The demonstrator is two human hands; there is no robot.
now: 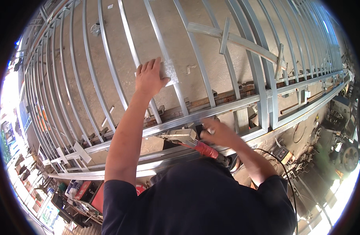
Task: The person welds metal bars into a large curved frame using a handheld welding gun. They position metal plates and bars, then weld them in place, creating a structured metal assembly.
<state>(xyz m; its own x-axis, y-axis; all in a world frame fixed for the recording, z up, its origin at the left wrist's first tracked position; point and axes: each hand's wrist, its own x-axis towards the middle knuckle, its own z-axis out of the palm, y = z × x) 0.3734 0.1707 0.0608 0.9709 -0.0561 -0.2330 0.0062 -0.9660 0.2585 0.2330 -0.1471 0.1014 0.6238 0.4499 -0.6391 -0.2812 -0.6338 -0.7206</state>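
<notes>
A long frame of galvanized square metal bars (89, 70) lies in front of me. My left hand (147, 78) rests with its fingers stretched out on a small shiny metal plate (171, 71), which lies across two of the bars. My right hand (221, 133) is above the near rail (238, 102), its fingers curled together. Some motion blur is on it, and a small pale bit shows between the fingers, too unclear to name. Just below that hand lies a power tool with a red-wrapped grip (206, 149) and a pale yellowish head (182, 135).
A bar with short crosspieces (242, 41) lies slantwise over the frame. A black cable (287, 168) runs down at the right. Scrap and equipment, including a wheel (349, 158), crowd the far right. Red equipment (91, 196) stands at the lower left.
</notes>
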